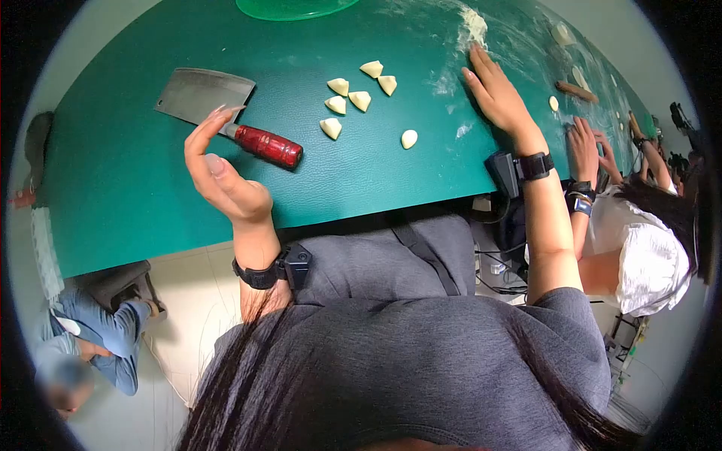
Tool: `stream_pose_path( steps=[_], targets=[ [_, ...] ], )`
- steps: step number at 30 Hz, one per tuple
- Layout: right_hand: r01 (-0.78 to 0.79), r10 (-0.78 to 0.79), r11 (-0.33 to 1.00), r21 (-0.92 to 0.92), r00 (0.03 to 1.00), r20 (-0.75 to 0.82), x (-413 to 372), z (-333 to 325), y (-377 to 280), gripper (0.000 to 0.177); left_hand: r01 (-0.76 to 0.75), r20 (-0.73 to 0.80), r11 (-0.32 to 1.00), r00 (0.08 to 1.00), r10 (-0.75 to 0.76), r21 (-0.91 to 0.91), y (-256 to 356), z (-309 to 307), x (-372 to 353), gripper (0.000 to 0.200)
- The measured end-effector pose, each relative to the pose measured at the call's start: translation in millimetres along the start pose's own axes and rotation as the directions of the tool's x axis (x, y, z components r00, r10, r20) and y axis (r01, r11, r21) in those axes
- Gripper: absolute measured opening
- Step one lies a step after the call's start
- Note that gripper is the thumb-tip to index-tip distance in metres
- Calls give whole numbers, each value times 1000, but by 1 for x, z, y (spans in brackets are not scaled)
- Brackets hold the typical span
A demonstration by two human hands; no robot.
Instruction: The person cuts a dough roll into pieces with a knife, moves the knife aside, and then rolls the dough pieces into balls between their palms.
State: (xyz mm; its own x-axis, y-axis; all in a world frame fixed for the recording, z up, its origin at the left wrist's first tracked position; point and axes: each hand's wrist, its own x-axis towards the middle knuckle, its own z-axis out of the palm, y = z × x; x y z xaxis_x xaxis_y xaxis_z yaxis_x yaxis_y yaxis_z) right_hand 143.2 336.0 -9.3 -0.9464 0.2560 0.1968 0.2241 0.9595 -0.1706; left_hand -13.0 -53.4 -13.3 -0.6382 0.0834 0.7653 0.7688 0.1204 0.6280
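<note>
My left hand (226, 169) is raised at the near left of the green table (361, 177), fingers curved and thumb apart, holding nothing. Its fingertips overlap the neck of a cleaver (207, 90) that lies flat with its red handle (268, 146) pointing right. Stretched out low over the table, my right hand (498, 96) has its fingertips at the near edge of a white flour pile (473, 27). Between my hands sit several cut dough pieces (359, 101) in a loose group. One rounder dough piece (409, 139) lies apart, closer to my right hand.
A green translucent dish (297, 7) stands at the far edge of view. On the right, a co-worker's hands (585, 149) rest near a wooden rolling pin (577, 92) and a small dough piece (553, 103). Another person (101, 338) sits at lower left.
</note>
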Motion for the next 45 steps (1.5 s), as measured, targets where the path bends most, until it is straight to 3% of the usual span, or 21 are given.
stream_pose_path(
  steps=[4,8,11,13,15,18,21,23,25,26,29,32,36,37,39,40,45],
  targets=[
    [73,-66,991,-115,996,65,-22,-14,-47,65,-8,104,1000,994,10,-21,1,-10,-1,48],
    [164,-148,980,-116,980,135,-47,-25,-85,74,-29,153,999,988,26,14,8,-11,0,50],
    [97,-60,955,-279,989,137,-50,-25,-67,82,-9,179,1000,984,7,12,11,-12,1,52],
    [-137,160,944,-299,986,53,-42,-20,-20,89,5,185,1000,983,-7,10,12,-12,1,54],
    [-375,389,840,-391,920,-47,-35,-23,7,90,10,206,1000,979,-10,4,14,-14,1,55],
    [-238,230,892,-384,971,-67,-21,-34,-3,90,-4,199,1000,980,2,11,13,-16,2,56],
    [164,-166,982,-90,986,-24,-15,-45,-75,73,-34,132,999,991,33,2,11,-10,1,54],
    [245,-241,969,26,966,-90,-22,-48,-131,58,-28,123,1000,992,27,2,10,-9,1,54],
    [250,-248,968,-40,968,47,-32,-45,-161,52,7,174,1000,985,-11,22,10,-13,0,57],
    [306,-308,951,-37,950,-58,-37,-30,-164,48,6,172,1000,985,-9,22,9,-14,0,57],
    [159,-163,981,107,986,27,-45,-13,-171,38,-1,173,1000,985,-2,18,8,-12,0,58],
    [242,-240,969,52,970,-30,-43,-1,-163,34,0,191,1000,982,-3,13,9,-10,0,58],
    [145,-134,950,277,989,-60,-32,-11,-156,28,26,156,999,988,-22,-20,6,-4,-1,54],
    [7,-6,877,481,1000,-3,-30,-16,-157,27,27,131,999,991,-23,-32,6,-5,-2,51],
    [-267,194,564,781,963,188,-27,-21,-159,25,29,125,999,992,-24,-40,7,-5,-2,51],
    [-271,220,444,854,957,189,-24,-20,-155,24,29,125,999,992,-23,-46,7,-5,-2,51],
    [-232,290,397,888,950,118,-22,-20,-144,28,38,140,999,990,-34,-27,9,-2,-1,49]
  ],
)
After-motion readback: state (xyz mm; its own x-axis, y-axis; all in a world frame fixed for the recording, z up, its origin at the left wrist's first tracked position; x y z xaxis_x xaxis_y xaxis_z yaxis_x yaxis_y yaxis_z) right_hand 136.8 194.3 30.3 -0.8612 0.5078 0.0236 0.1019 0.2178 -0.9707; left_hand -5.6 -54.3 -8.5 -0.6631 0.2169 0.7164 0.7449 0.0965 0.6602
